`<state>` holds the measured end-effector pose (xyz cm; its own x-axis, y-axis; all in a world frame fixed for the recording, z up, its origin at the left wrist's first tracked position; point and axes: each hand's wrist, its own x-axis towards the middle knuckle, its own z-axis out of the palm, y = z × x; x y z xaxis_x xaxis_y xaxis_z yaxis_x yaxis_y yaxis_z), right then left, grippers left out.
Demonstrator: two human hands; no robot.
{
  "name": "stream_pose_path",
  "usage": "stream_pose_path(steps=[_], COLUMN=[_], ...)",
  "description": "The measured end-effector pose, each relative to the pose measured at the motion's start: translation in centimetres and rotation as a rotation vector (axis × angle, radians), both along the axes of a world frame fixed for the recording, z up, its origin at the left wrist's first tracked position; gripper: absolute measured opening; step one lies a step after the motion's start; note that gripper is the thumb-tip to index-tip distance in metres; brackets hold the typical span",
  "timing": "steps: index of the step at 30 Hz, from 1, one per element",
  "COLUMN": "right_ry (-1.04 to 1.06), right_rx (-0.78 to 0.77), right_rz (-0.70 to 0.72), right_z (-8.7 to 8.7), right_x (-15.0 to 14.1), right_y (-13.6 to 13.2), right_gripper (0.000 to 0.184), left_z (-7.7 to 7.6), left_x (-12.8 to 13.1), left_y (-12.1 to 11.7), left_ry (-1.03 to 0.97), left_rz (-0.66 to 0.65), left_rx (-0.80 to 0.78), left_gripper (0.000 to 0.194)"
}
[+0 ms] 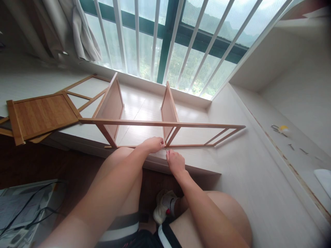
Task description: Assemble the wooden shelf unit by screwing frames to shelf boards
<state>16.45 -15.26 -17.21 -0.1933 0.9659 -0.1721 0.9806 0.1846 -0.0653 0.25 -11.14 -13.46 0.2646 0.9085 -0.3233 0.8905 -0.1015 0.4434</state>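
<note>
A light-wood shelf frame (139,123) lies on its side on the window ledge, with two shelf panels, a left one (110,101) and a right one (169,105), standing up from it. My left hand (155,144) is closed at the lower rail, fingertips pinched by the joint under the right panel; what they grip is hidden. Just to its right and lower, my right hand (176,162) is closed in a fist around a thin metal tool (166,149). Only the tool's tip shows, pointing at the joint, so its kind is unclear.
More wooden frame pieces and a slatted panel (48,112) rest at the left of the ledge (186,160). A barred window (165,41) stands behind. Small hardware and a yellow item (283,128) lie on the right-hand shelf. Cables (38,210) cross a box lower left.
</note>
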Motion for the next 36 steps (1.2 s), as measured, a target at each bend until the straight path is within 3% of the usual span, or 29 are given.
stream_pose_path(steps=[6,21,36], right_ry=[0.026,0.069,0.104], right_rx=[0.015,0.036,0.059], right_rz=[-0.026,-0.041,-0.045], right_z=[-0.3,-0.9,-1.0], right_x=[0.0,0.0,0.5], right_y=[-0.1,0.0,-1.3], right_gripper=[0.043,0.042,0.033], left_z=[-0.4,-2.6,-2.4], left_x=[0.4,2.6,3.1], left_y=[0.6,1.7,0.9], left_ry=[-0.033,0.074,0.113], left_rz=[0.007,0.265,0.221], left_rx=[0.087,0.138,0.131], left_gripper=[0.03,0.044,0.043])
